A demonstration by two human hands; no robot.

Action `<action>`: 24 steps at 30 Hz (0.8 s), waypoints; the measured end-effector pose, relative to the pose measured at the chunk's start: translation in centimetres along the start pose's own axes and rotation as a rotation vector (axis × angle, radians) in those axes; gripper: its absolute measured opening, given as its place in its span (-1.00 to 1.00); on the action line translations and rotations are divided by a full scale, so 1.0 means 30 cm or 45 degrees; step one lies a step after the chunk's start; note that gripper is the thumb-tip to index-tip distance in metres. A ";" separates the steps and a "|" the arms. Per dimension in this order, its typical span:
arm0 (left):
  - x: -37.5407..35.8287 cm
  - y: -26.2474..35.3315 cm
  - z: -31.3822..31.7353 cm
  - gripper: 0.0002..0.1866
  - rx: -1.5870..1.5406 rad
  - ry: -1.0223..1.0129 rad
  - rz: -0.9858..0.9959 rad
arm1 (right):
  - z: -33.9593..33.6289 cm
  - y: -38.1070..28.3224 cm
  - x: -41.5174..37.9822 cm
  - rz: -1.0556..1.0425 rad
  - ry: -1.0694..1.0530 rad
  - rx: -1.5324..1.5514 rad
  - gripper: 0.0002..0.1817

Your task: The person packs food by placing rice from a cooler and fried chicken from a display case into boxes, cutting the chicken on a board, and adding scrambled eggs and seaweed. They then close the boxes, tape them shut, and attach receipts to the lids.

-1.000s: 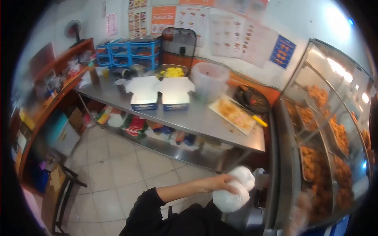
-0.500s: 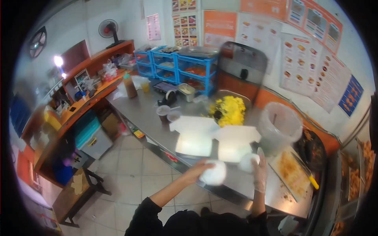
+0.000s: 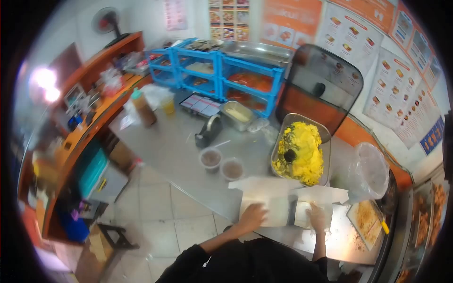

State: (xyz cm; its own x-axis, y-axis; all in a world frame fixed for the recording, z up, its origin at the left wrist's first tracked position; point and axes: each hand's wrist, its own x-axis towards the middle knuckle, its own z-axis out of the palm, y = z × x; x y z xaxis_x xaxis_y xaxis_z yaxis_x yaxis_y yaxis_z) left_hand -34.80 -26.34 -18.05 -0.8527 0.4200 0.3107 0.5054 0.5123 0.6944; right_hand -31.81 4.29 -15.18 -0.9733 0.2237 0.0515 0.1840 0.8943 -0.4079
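So both hands are down at the open takeout boxes on the metal table (image 3: pixel 188 162). The right hand (image 3: pixel 318 218) is in the right box (image 3: pixel 326 194), its fingers at a round white bundle (image 3: pixel 303 208) sitting inside. Honestly can't tell if they're clamped on it or just resting there. The left hand (image 3: pixel 254 217) is at the left box (image 3: pixel 278 212), blurry, fingers curled downward, and I can't tell whether it's got anything in it.

What could go sideways? Those boxes look like light card to me, so a sleeve or knuckle catching a wall could drag one along. The left box is right by the table's front edge, so a pull toward the body might tip it off. Pushing down hard on the bundle could squash it or bend the sides.

Behind, the raised lids are close to the tray (image 3: pixel 329 141) of yellow food (image 3: pixel 304 151), so shoving the boxes backward could get a flap dirty. The small cups (image 3: pixel 232 178) of dark stuff are just off the left box's lid; a careless elbow could spill them. And that yellow-handled knife (image 3: pixel 385 228) pokes past the cutting board (image 3: pixel 371 240), where a wide right-arm swing might snag it.
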 end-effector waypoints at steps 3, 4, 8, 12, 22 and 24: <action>-0.027 0.050 -0.064 -0.65 0.122 -0.203 0.296 | -0.058 -0.097 -0.021 0.226 -0.047 -0.157 -0.52; -0.020 0.060 -0.077 -0.66 0.129 -0.200 0.301 | -0.077 -0.114 -0.028 0.183 -0.038 -0.201 -0.51; -0.008 0.077 -0.086 -0.66 0.272 -0.321 0.302 | -0.054 -0.115 -0.063 0.310 0.355 -0.740 -0.23; 0.030 0.223 -0.087 -0.64 0.034 -0.286 0.546 | -0.240 -0.285 -0.138 0.572 0.436 -0.301 -0.11; -0.181 0.978 0.526 -0.78 -0.882 -0.538 1.126 | -0.502 0.125 -0.791 0.041 1.394 1.613 -0.02; -0.304 1.108 0.686 -0.84 -1.048 -0.642 1.406 | -0.606 0.224 -1.022 0.125 1.737 1.248 -0.09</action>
State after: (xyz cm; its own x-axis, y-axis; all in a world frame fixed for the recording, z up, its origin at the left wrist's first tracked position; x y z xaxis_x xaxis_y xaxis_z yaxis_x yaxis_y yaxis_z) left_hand -7.50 2.27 -11.16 0.1315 0.6067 0.7839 0.4925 -0.7263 0.4795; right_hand 1.77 10.49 -2.94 -0.0456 0.8782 0.4761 -0.4273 0.4136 -0.8039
